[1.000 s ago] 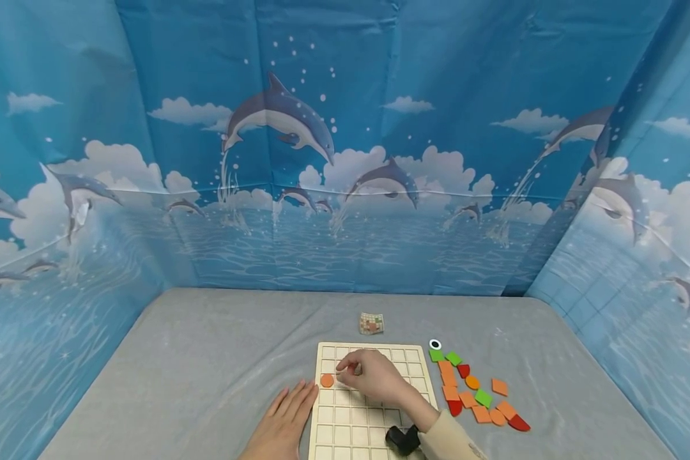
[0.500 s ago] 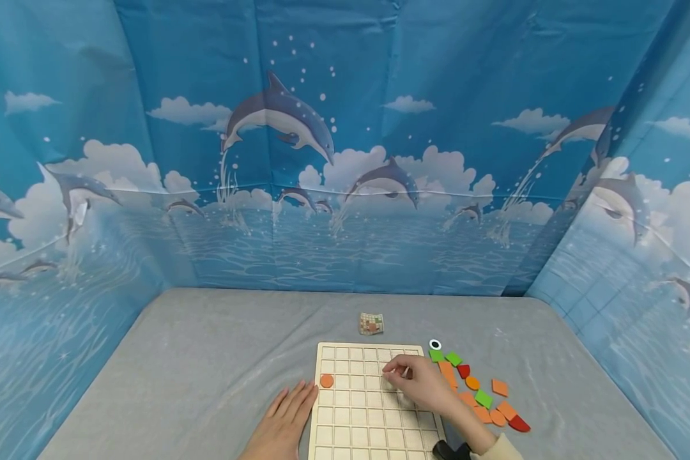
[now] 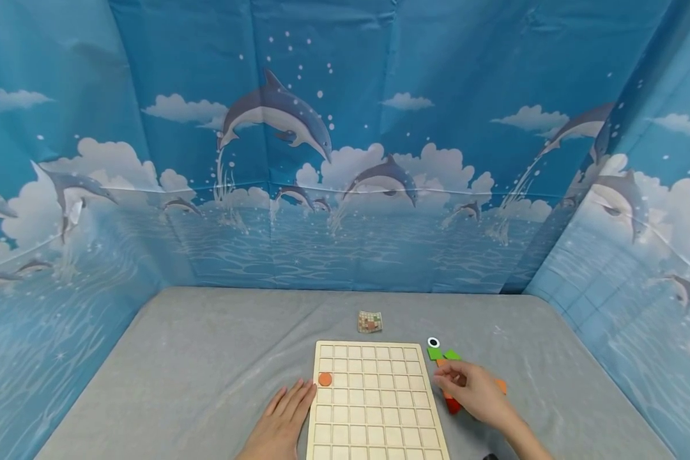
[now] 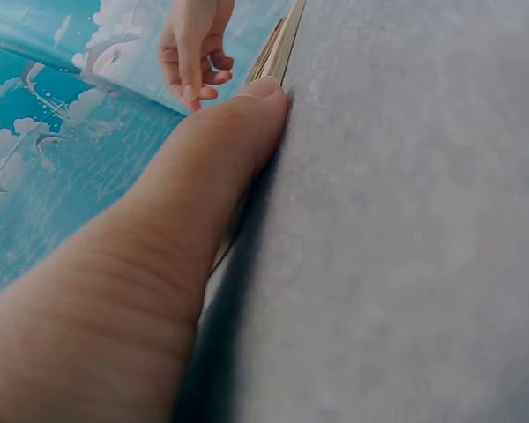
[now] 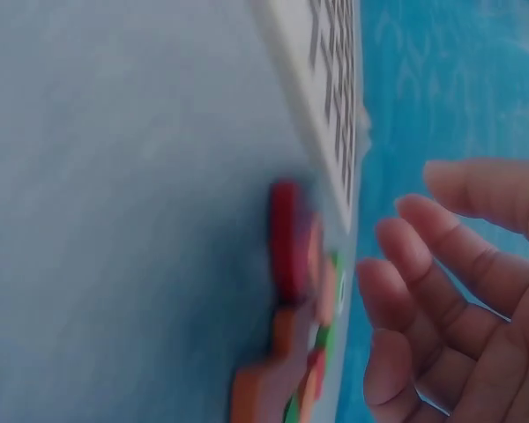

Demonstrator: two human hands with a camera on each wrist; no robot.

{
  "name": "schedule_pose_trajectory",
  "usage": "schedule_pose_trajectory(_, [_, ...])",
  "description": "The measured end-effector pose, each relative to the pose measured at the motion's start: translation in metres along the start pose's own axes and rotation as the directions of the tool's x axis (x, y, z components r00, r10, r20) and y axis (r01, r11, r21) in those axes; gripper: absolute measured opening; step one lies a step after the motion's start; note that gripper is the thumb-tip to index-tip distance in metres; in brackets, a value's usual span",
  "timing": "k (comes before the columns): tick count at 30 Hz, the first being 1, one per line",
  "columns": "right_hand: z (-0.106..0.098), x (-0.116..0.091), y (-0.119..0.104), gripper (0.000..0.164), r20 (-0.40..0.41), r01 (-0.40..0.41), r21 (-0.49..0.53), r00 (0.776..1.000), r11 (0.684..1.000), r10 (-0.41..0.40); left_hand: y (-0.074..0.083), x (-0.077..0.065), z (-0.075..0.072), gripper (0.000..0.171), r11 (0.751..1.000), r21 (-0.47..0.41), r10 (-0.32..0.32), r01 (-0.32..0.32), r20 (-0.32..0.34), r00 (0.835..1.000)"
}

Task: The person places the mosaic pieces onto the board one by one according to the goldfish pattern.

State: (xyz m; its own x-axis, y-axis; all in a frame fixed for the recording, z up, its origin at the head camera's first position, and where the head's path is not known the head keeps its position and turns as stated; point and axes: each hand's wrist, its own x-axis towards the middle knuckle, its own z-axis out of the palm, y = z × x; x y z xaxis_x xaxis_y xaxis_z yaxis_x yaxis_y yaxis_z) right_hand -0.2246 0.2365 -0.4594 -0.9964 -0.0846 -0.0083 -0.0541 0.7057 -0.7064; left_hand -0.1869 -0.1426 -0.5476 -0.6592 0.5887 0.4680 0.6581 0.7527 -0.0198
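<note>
A pale wooden grid board (image 3: 374, 396) lies on the grey cloth, with one orange disc (image 3: 324, 379) in a cell of its leftmost column. My left hand (image 3: 283, 415) rests flat on the cloth, fingertips at the board's left edge. Over the loose pieces right of the board hovers my right hand (image 3: 474, 390), covering most of them. In the right wrist view its fingers (image 5: 480, 269) are loosely bent, thumb apart, with nothing between them. A red piece (image 3: 453, 406) shows below that hand, and green pieces (image 3: 434, 353) lie beyond it.
A small printed card (image 3: 370, 322) with a coloured grid picture lies behind the board. A white ring-like piece with a black centre (image 3: 434, 342) sits near the board's far right corner. Dolphin-printed blue curtains (image 3: 351, 255) stand around the table's back and sides.
My right hand has moved right, from beside the orange disc across the board to the loose pieces. The left hand and the disc have stayed in place.
</note>
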Motion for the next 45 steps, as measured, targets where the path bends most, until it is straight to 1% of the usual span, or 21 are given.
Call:
schedule_pose_trajectory(2, [-0.003,-0.001,0.006,0.012,-0.016,-0.032,-0.013,0.999,0.999,0.032,0.000,0.000,-0.001,0.108,1.000,-0.005,-0.003,0.003,0.004,1.000])
schedule_pose_trajectory(5, [-0.007,-0.001,0.015,0.012,-0.054,-0.062,-0.058,0.997,0.996,0.059,0.001,0.000,-0.002,0.108,1.000,-0.022,-0.012,0.013,0.010,1.000])
schedule_pose_trajectory(8, [-0.012,-0.001,0.023,0.016,-0.074,-0.077,-0.080,0.995,0.994,0.071,0.002,0.000,-0.002,0.109,0.999,-0.032,-0.018,0.018,0.019,1.000])
schedule_pose_trajectory(11, [-0.016,-0.001,0.029,0.021,-0.071,-0.095,-0.082,0.993,0.992,0.089,0.002,0.000,-0.002,0.109,1.000,-0.023,-0.016,0.017,0.010,1.000])
schedule_pose_trajectory(14, [-0.019,-0.001,0.033,0.023,-0.071,-0.118,-0.079,0.991,0.990,0.112,0.002,-0.001,-0.002,0.110,1.000,-0.012,-0.014,0.014,-0.004,1.000])
schedule_pose_trajectory(20, [-0.025,0.002,0.043,0.031,-0.077,-0.121,-0.129,0.991,0.984,0.112,0.001,-0.001,-0.002,0.111,1.000,-0.019,-0.015,0.015,-0.004,1.000])
schedule_pose_trajectory(26, [-0.029,0.005,0.047,0.032,-0.074,-0.129,-0.148,0.990,0.980,0.119,0.001,0.000,-0.003,0.111,1.000,-0.024,-0.017,0.018,0.013,1.000])
schedule_pose_trajectory(30, [-0.029,0.007,0.049,0.030,-0.072,-0.159,-0.153,0.986,0.975,0.149,0.001,0.000,-0.002,0.111,1.000,-0.022,-0.018,0.019,0.021,1.000])
schedule_pose_trajectory(37, [-0.028,0.009,0.051,0.028,-0.048,-0.206,-0.154,0.978,0.966,0.201,0.001,0.000,-0.002,0.111,1.000,-0.003,-0.018,0.018,0.011,1.000])
schedule_pose_trajectory(45, [-0.029,0.010,0.051,0.028,-0.046,-0.209,-0.174,0.978,0.962,0.204,0.000,0.000,-0.002,0.114,1.000,-0.007,-0.016,0.016,0.012,1.000])
